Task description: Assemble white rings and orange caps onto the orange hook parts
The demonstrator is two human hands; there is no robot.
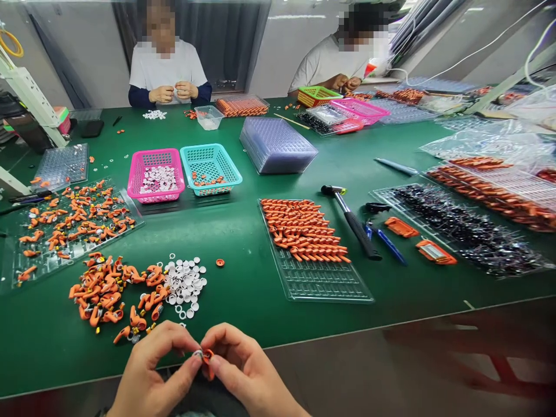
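Note:
My right hand (243,365) pinches an orange earbud shell (209,360) between thumb and fingers, just past the table's front edge. Against it, the thumb and forefinger of my left hand (160,365) hold a small white piece (198,354), partly hidden by the fingertips; it touches the shell or nearly so. Beyond my hands lies a loose heap of orange earbud shells (102,292) with yellowish bits sticking out. Right beside that heap is a pile of white round discs and rings (185,284). A single small orange round part (220,263) lies apart.
A clear tray (328,289) holds rows of orange parts. A hammer (354,223), blue-handled pliers (388,243) and a tray of black parts (469,231) lie to the right. Pink (134,174) and turquoise (234,174) baskets stand mid-table. Two people sit across.

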